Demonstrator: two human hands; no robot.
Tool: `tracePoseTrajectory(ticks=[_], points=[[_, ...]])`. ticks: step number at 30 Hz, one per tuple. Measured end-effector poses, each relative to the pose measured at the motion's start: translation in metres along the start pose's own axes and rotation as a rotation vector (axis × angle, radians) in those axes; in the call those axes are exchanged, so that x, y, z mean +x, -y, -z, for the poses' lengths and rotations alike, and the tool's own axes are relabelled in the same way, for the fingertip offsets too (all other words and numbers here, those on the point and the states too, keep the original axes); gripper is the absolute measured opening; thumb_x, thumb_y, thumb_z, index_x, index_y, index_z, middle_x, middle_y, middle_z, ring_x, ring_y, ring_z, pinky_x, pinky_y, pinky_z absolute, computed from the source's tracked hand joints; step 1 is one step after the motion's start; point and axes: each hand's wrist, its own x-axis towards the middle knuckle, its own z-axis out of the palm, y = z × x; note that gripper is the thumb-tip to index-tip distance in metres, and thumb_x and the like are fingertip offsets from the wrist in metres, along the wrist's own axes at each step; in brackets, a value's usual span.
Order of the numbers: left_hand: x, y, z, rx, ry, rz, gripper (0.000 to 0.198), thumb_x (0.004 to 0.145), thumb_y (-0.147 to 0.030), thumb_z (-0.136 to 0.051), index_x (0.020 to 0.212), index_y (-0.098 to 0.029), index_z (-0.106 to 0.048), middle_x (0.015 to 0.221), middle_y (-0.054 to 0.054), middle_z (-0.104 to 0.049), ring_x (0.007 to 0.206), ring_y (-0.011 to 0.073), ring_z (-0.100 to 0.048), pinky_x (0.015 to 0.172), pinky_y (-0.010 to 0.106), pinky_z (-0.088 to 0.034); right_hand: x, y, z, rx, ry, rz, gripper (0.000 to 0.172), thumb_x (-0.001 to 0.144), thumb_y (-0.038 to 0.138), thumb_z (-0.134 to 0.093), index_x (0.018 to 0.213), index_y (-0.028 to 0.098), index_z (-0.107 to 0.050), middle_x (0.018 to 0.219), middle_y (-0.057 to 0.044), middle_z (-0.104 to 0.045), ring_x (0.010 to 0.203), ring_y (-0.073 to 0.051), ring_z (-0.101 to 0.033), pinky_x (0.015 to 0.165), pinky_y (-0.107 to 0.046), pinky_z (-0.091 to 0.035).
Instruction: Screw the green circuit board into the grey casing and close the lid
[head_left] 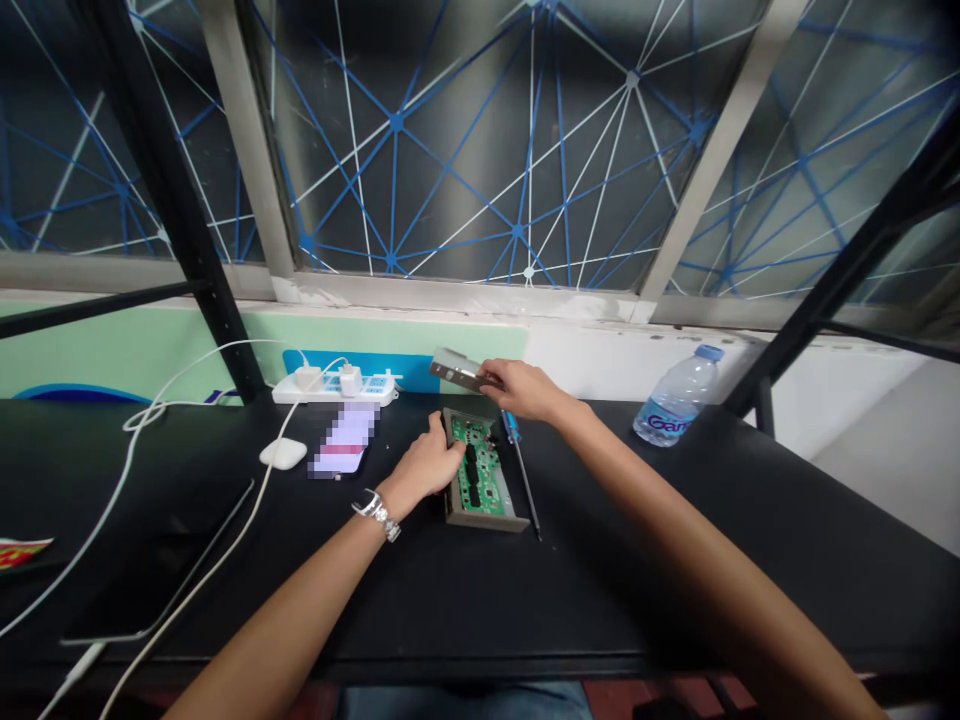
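A metal case with a green circuit board (491, 480) inside lies on the black table, its board facing up. My left hand (431, 458) grips the case's left side, thumb over the near edge of the board. Above and behind the case, my right hand (525, 388) holds a grey metal cover (459, 368) by its right end, tilted and apart from the case. A screwdriver with a blue handle (511, 427) lies along the right side of the case, its shaft pointing toward me.
At the back left stand a white power strip (336, 388) with plugged-in chargers, a phone (346, 440) and a white earbud case (283, 454). A tablet (161, 575) and white cables lie at the left. A water bottle (679, 398) stands back right, near a black frame post.
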Motion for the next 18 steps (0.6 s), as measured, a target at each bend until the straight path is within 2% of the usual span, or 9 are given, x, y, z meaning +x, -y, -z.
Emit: tracePoseTrajectory(ticks=[4, 10, 14, 18], points=[[-0.008, -0.006, 0.007, 0.324, -0.01, -0.001, 0.047, 0.089, -0.035, -0.04, 0.13, -0.011, -0.039, 0.104, 0.024, -0.07, 0.096, 0.0406, -0.068, 0.078, 0.044, -0.047, 0.028, 0.006, -0.029, -0.034, 0.091, -0.002, 0.021, 0.085, 0.03, -0.057, 0.104, 0.024, -0.062, 0.093, -0.005, -0.069, 0.081, -0.022, -0.061, 0.062, -0.027, -0.034], [-0.013, -0.012, 0.008, 0.481, 0.006, -0.028, 0.043, 0.088, -0.031, -0.036, 0.125, -0.009, -0.045, 0.103, 0.025, -0.07, 0.098, 0.0413, -0.067, 0.079, 0.047, -0.047, 0.039, 0.008, -0.069, -0.008, 0.136, -0.038, 0.025, 0.087, 0.03, -0.056, 0.109, 0.024, -0.066, 0.102, -0.008, -0.07, 0.091, -0.024, -0.064, 0.068, -0.028, -0.04], [-0.013, -0.012, 0.006, 0.529, -0.005, -0.058, 0.047, 0.088, -0.029, -0.036, 0.128, -0.006, -0.044, 0.102, 0.026, -0.07, 0.098, 0.042, -0.067, 0.077, 0.047, -0.047, 0.033, 0.004, -0.08, 0.041, 0.177, -0.078, 0.024, 0.086, 0.028, -0.058, 0.107, 0.025, -0.07, 0.103, -0.006, -0.071, 0.095, -0.024, -0.065, 0.072, -0.029, -0.044], [-0.014, -0.009, 0.002, 0.563, 0.0, -0.091, 0.053, 0.086, -0.026, -0.039, 0.135, -0.005, -0.041, 0.103, 0.026, -0.07, 0.096, 0.0398, -0.068, 0.075, 0.043, -0.048, 0.027, -0.002, -0.073, 0.123, 0.217, -0.128, 0.028, 0.086, 0.028, -0.059, 0.112, 0.024, -0.069, 0.102, -0.005, -0.073, 0.095, -0.02, -0.066, 0.077, -0.026, -0.047]])
